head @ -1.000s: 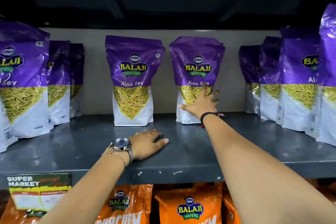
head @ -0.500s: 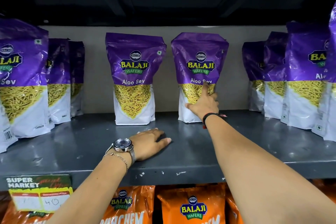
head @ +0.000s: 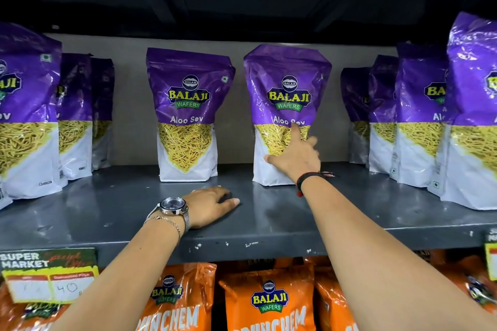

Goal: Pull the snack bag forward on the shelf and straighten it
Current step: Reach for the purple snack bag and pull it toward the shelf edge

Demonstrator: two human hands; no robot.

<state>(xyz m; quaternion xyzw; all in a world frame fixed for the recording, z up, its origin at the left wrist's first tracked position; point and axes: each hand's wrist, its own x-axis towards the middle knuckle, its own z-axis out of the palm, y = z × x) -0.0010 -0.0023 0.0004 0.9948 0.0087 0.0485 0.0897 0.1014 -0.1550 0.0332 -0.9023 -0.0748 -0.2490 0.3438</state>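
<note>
The snack bag [head: 287, 83] is a purple and white Balaji Aloo Sev pouch standing upright at the back middle of the grey metal shelf [head: 269, 223]. My right hand [head: 295, 158] grips its lower right part: thumb and index finger lie on the front, and the other fingers curl around the right edge. The bag's top leans slightly towards me. My left hand [head: 209, 205], with a wristwatch, rests palm down on the shelf near the front edge, left of the bag, holding nothing.
A second identical pouch [head: 188, 115] stands just to the left. Rows of the same pouches run forward at the far left [head: 24, 115] and right [head: 419, 115]. Orange Balaji bags [head: 269, 301] fill the shelf below. A price tag [head: 48, 277] hangs on the shelf edge.
My right hand has closed further around the bag's right edge, and the bag has come slightly forward, its base now ahead of the neighbouring pouch. My left hand has stayed put.
</note>
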